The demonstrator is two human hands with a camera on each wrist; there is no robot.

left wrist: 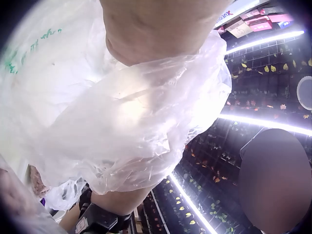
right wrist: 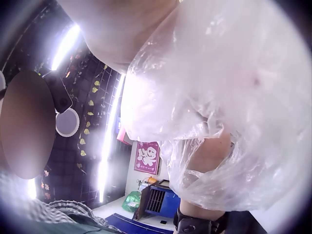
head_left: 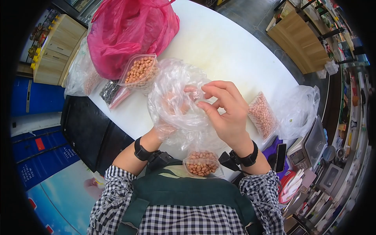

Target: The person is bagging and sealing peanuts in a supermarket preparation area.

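Observation:
A clear, crumpled plastic bag is held up over the white table, in front of the apron. My left hand shows through the film, its curled fingers holding the bag from within its folds. Opposite it, my right hand has curved fingers and thumb at the bag's near edge, gripping the film. In both wrist views the bag's film spreads wide and covers most of the fingers. A small zip bag of peanuts lies below the hands, against the apron. Another zip bag of peanuts leans beyond the left hand.
A large pink plastic bag stands at the table's far left, near a packet of dark pieces. To the right lie a pack of paler peanuts, a loose clear bag, a phone and a scale.

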